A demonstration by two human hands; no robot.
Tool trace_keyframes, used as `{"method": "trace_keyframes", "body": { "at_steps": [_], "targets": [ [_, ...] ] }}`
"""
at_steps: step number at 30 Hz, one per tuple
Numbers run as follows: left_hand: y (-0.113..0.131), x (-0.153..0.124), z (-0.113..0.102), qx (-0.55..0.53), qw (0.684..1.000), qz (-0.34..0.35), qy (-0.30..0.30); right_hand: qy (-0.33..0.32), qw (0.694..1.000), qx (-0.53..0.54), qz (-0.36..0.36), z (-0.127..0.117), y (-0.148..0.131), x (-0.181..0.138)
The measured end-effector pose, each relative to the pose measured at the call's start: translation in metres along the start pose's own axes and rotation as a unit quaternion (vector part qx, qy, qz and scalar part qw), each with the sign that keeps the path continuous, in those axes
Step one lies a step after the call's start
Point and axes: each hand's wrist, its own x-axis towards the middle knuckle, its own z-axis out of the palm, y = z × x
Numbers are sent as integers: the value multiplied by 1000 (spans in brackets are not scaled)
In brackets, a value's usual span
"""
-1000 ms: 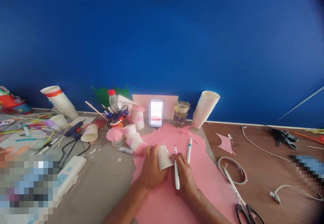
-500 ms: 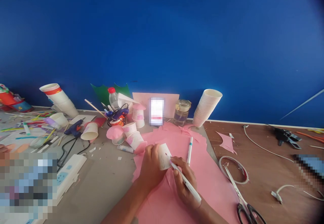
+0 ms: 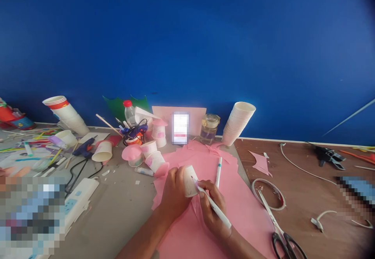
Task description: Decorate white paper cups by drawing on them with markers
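Note:
My left hand (image 3: 175, 192) is closed around a white paper cup (image 3: 190, 185), which is tilted so its side faces up. In my right hand (image 3: 213, 208) a white marker (image 3: 219, 213) is pinched, its tip touching the cup's side near a small dark mark. Both hands are over a large sheet of pink paper (image 3: 243, 220). A second white marker with a teal band (image 3: 218, 172) lies on that paper just beyond my right hand. The inside of the cup and my left fingertips are hidden.
Paper cups with pink paper tops (image 3: 155, 161) stand and lie at the back left. A stack of white cups (image 3: 238, 122) leans by the wall beside a glass jar (image 3: 209, 129). Scissors (image 3: 275, 222) and a tape roll (image 3: 283, 202) lie right; a power strip (image 3: 82, 198) lies left.
The marker tip has moved slightly up and left on the cup's side. My left hand still holds the cup in nearly the same pose. The whole view has shifted a little.

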Motion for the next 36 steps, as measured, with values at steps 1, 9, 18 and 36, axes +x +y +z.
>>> {"method": "trace_keyframes", "body": {
  "at_steps": [1, 9, 18, 36],
  "targets": [
    [0, 0, 0, 3, 1000, 0, 2, 0, 1000, 0, 0, 0, 0, 0],
    [0, -1, 1, 0, 1000, -9, 3, -1, 1000, -7, 8, 1, 2, 0],
    [0, -2, 1, -5, 1000, -15, -1, -6, 1000, -5, 11, 1, 2, -1],
    [0, 0, -2, 11, 1000, -3, -18, -14, 1000, -16, 2, 1, 1, 1]
  ]
}}
